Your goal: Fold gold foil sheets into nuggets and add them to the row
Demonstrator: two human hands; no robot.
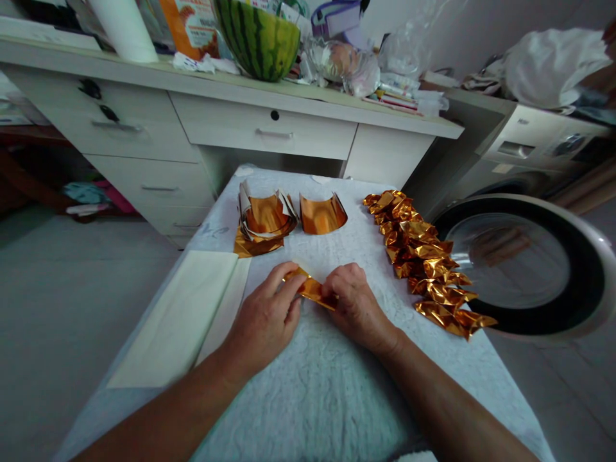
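Observation:
A narrow folded strip of gold foil paper lies slantwise between my hands, low over the cloth-covered table. My left hand pinches its far left end between thumb and fingers. The fingers of my right hand are curled closed around its right end, which they partly hide. Beyond my hands stands a stack of curled gold foil sheets with pale backs. Beside it is a single curled gold foil sheet. To the right, several folded gold foil pieces overlap in a slanting row.
Pale paper sheets lie at the table's left. Behind the table, a white desk bears a cut watermelon, plastic bags and packets. A washing machine with its round door swung open stands close to the table's right edge.

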